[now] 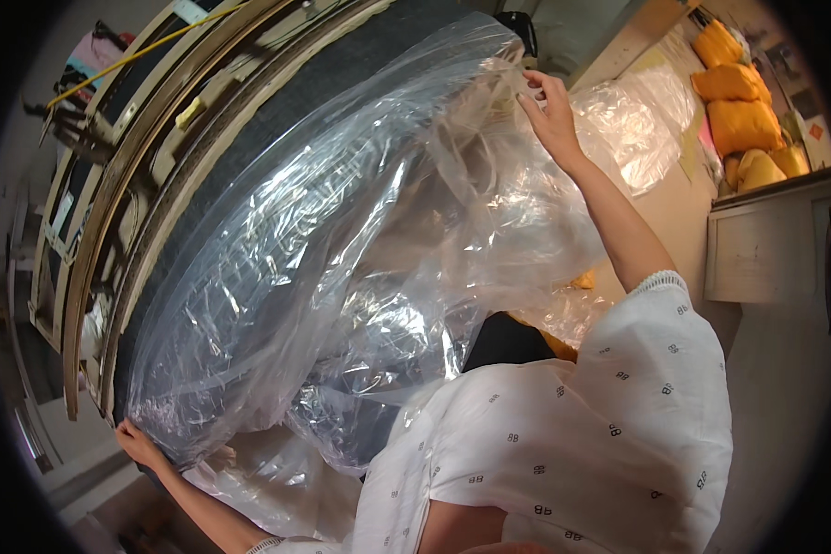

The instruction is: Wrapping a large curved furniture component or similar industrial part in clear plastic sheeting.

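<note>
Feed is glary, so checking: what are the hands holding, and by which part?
Both hold the large clear plastic bag: the left hand grips its lower near edge, the right hand pinches its far upper edge.

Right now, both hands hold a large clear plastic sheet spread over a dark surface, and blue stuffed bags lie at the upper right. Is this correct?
Not quite: the stuffed bags are yellow-orange, not blue, as the head view shows. The left hand and right hand do hold the large clear plastic sheet.

I hold a big see-through plastic bag [342, 249]. It is thin, shiny and full of wrinkles. It stretches wide between my hands, from my left hand [138, 443] low at its bottom corner up to my right hand [549, 115] pinching its top edge. It drapes over a dark cushion [342, 83].
</note>
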